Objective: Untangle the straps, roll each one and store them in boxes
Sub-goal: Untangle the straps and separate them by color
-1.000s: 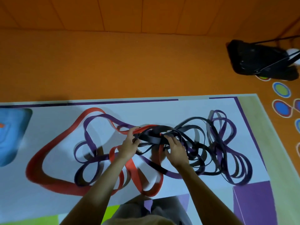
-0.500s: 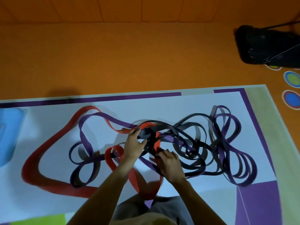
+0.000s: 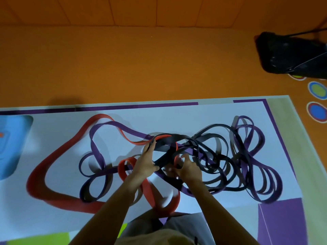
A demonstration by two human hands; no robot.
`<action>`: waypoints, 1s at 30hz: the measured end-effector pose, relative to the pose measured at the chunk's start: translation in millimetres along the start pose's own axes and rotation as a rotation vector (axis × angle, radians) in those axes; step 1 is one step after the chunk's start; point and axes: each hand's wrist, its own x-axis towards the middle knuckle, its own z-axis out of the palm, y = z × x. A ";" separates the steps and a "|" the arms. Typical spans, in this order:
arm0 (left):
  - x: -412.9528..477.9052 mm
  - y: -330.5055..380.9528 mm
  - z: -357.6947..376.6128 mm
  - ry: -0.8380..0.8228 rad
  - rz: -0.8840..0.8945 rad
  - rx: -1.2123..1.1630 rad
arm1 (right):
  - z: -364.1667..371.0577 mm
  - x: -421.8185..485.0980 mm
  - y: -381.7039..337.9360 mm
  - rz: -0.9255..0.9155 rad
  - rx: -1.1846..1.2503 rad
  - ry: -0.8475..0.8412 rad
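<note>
Left hand (image 3: 146, 161) grips black strap (image 3: 164, 147); right hand (image 3: 188, 169) just beside it, grip unclear.

- Blue object (image 3: 12, 145): cut off by the left edge; kind cannot be told.
- Black bag (image 3: 290, 53): cut off by the right edge; covers part of one floor circle (image 3: 299, 78).
- Blue floor circle (image 3: 317, 111): clipped at the right edge.
- Red strap (image 3: 58, 177): near loop motion-blurred; one stretch hidden under the left forearm.
- Right hand (image 3: 188, 169): fingers blurred inside the tangle; what they hold cannot be told.
- Left hand (image 3: 146, 162): grips black strap (image 3: 164, 147); palm unseen.
- Mat (image 3: 177, 117): near edge hidden by the person's lap.
</note>
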 end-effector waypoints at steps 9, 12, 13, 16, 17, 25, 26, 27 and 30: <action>-14.4 4.2 -15.8 0.087 0.079 -0.097 | 10.9 -6.2 10.8 0.142 -0.054 0.076; -21.7 11.4 -27.5 0.149 0.109 -0.123 | 6.6 -1.8 22.5 0.129 0.137 0.052; -23.8 12.4 -31.6 0.161 0.105 -0.140 | 2.7 -2.3 23.0 0.129 0.212 0.043; -28.0 15.0 -43.1 0.176 0.104 -0.198 | -11.2 -5.5 23.1 0.137 0.369 0.022; -28.4 15.7 -45.9 0.171 0.113 -0.216 | -15.3 -7.2 23.2 0.134 0.380 0.013; -33.0 19.7 -55.0 0.156 0.164 -0.190 | -25.3 -11.6 37.1 0.103 0.337 -0.014; -33.5 20.3 -54.6 0.159 0.165 -0.194 | -25.8 -11.6 40.3 0.095 0.306 -0.011; -33.6 20.7 -54.4 0.168 0.165 -0.192 | -27.9 -13.9 41.5 0.095 0.266 -0.011; -34.4 24.6 -54.3 0.217 0.160 -0.157 | -33.1 -19.0 46.2 0.070 0.077 -0.001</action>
